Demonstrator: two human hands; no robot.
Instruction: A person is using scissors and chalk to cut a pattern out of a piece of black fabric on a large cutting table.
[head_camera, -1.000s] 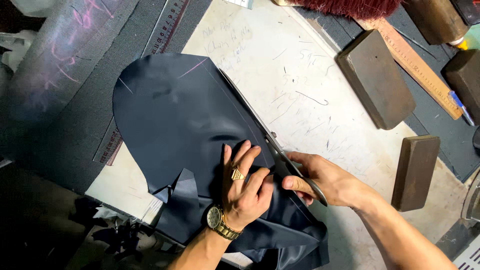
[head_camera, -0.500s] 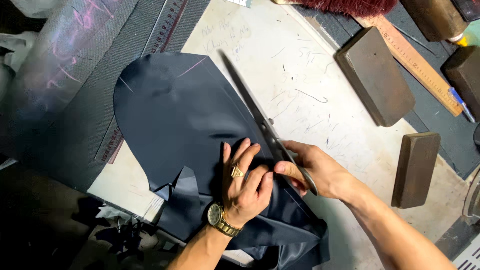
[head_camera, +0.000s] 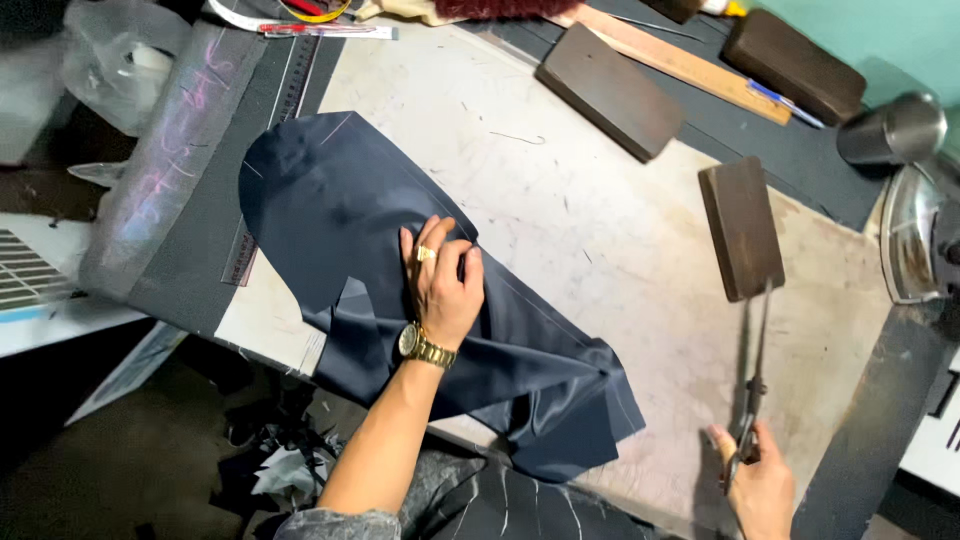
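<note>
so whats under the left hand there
The left hand lies flat on dark navy fabric spread over the pale worktable. Whatever sits beneath the cloth there is covered.

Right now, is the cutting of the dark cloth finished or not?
It looks mostly done. The navy cloth lies as a cut, curved piece on the table, with scraps on the floor. The left hand presses it flat. The right hand holds the scissors off to the side, away from the cloth. Whether more trimming is left, I can't tell.
</note>
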